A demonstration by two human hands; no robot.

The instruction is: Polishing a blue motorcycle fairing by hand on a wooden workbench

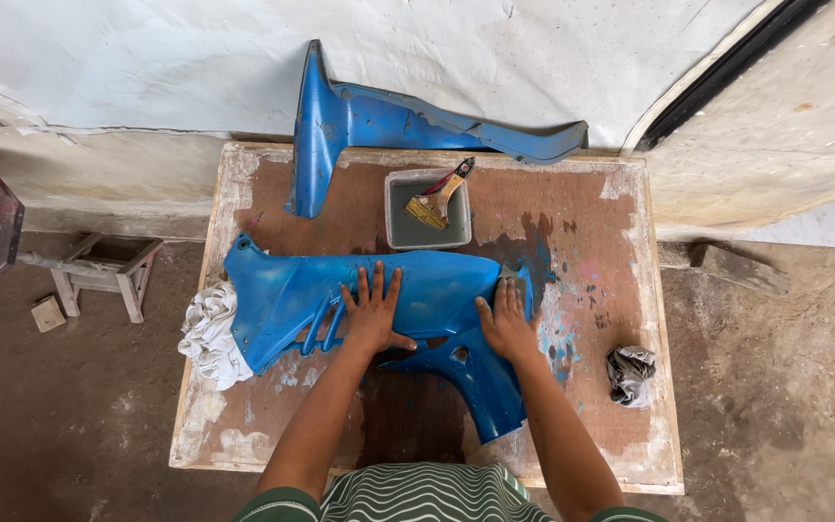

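Note:
A large blue plastic body panel (282, 295) lies flat across the middle of a worn wooden table (620, 445). My left hand (374, 314) rests palm down on the panel's centre with fingers spread. My right hand (506, 324) presses on the panel's right end, its fingers over a small dark piece that I cannot make out. A second blue panel (369, 121) lies at the table's far edge, against the wall.
A grey square tub (396, 227) with a paintbrush (440, 196) in it stands behind the panel. A white rag (207, 336) sits at the table's left edge, a dark crumpled rag (629, 372) at the right. A small wooden stool (106, 271) stands on the dirt floor to the left.

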